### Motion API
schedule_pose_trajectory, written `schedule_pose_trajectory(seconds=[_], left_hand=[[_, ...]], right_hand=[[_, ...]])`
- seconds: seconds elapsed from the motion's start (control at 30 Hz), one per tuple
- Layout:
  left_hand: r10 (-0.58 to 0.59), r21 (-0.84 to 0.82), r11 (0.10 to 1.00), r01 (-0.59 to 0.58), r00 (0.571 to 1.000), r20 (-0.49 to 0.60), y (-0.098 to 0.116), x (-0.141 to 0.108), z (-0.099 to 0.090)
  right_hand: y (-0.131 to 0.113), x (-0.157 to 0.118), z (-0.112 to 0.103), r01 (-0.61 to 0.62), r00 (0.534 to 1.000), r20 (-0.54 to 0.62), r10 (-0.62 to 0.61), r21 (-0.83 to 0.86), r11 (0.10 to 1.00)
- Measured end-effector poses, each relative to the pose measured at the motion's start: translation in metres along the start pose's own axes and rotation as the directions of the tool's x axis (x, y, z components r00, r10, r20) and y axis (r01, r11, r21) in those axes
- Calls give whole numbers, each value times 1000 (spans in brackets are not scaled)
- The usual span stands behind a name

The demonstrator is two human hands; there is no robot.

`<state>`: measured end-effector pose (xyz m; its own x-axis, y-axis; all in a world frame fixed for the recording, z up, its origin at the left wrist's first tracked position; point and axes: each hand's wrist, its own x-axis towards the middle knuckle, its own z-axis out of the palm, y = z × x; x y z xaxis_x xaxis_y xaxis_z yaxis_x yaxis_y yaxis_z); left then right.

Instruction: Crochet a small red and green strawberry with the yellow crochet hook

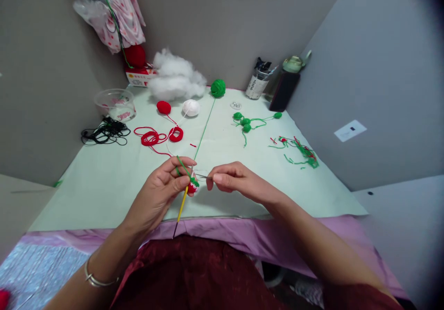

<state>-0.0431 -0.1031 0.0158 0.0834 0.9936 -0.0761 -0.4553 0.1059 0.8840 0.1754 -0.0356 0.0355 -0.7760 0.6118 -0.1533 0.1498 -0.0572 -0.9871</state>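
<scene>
A small crocheted piece (193, 188) in red, white and green is pinched between the thumb and fingers of my left hand (164, 182). Green yarn loops over that hand's fingers, and a yellow-handled crochet hook (182, 204) slants down beside the piece. My right hand (231, 178), just to the right, pinches a thin dark metal tool (202, 176) whose tip points at the piece. A green strand (205, 132) runs from the green yarn ball (218, 88) down to my left hand.
Red yarn (150, 138), a white ball (191, 108) and black yarn (106, 132) lie left. White stuffing (176, 76) and a plastic tub (116, 104) stand behind. Small green pieces (246, 122), yarn scraps (305, 152), a pen cup (257, 84) and a bottle (286, 85) are right.
</scene>
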Motion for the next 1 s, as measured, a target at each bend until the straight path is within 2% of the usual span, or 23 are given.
schedule_pose_trajectory(seconds=[0.43,0.57,0.73,1.0], left_hand=[[-21,-4,1000,21,1000,12,0,-3,0],[-41,-16,999,41,999,-1,0,-3,1],[-52,-73,996,52,999,4,1,-3,1],[-36,-84,996,36,999,-3,-1,-4,1]], right_hand=[[-3,4,5,-7,1000,-27,6,-40,999],[-2,7,8,31,999,-10,-31,-14,999],[-4,8,14,109,993,-47,-109,-11,994],[-6,9,15,101,995,-25,-102,-14,995]])
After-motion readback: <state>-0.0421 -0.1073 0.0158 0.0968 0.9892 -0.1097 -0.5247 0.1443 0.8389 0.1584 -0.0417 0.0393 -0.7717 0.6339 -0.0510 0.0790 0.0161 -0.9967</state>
